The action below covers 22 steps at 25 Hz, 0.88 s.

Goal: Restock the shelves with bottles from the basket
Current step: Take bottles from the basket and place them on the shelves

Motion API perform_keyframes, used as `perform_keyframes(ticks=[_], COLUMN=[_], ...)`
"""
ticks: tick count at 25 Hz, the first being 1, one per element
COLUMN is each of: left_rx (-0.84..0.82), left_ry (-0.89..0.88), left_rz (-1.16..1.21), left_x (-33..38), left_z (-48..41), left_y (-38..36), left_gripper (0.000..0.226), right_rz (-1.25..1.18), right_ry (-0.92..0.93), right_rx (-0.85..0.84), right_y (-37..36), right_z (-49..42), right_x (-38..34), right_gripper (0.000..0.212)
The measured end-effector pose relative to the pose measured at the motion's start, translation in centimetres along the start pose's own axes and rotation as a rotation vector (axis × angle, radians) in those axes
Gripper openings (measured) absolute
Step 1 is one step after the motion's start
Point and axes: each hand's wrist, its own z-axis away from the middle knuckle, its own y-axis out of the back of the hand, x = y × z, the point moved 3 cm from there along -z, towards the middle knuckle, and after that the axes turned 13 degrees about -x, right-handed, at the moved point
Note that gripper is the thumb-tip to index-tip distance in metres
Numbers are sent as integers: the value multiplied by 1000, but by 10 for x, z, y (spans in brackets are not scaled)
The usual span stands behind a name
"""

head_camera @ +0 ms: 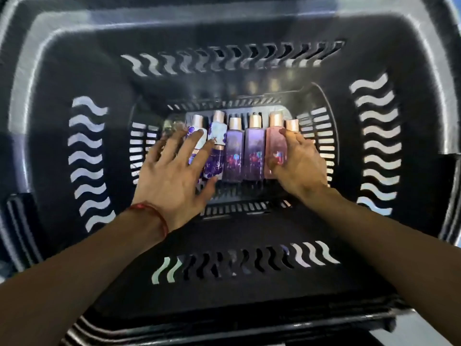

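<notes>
Pale grey floor at lower right corner; bright, cool light overall.

A black plastic basket fills the frame, its walls cut with rows of wavy slots. Its slotted floor sits at the centre of the frame. On it bottles lie side by side in a close row, rose-gold caps toward the top of the frame. From the left come a white-and-purple bottle, a second white-and-purple bottle, a purple bottle, a second purple bottle, a pink bottle and an end bottle showing only its cap. A darker purple bottle lies just below the second one.
</notes>
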Motion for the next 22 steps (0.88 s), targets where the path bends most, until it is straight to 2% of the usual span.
perform_keyframes(ticks=[3, 5, 7, 12, 15, 17, 20, 22], left_rx=[-24, -40, -46, -136, -154, -159, -144, -160], left_ry=[10, 17, 25, 66, 70, 64, 56, 64], left_rz=[45, 67, 75, 114, 94, 86, 79, 73], left_x=[-4, -4, -3, -6, -8, -9, -12, -16], left_z=[-9, -11, -11, -19, -20, -19, -16, -14], left_y=[-17, -24, -28, -36, -41, -42, -44, -45], left_gripper=[68, 67, 66, 68, 69, 68, 67, 67], right_rz=[-239, -287, -252, -170, -54, -61, -266, -357], right_ry=[-133, -169, -186, -244, -250, -235, -220, -272], right_rx=[-66, -52, -44, -39, -42, 0, 54, 36], right_y=[-30, -42, -50, -54, -57, -60, -69, -72], right_z=[-31, -40, -43, -53, -52, -50, -48, -54], right_x=[12, 15, 15, 16, 8, 4, 3, 6], right_gripper=[61, 67, 69, 51, 51, 50, 38, 45])
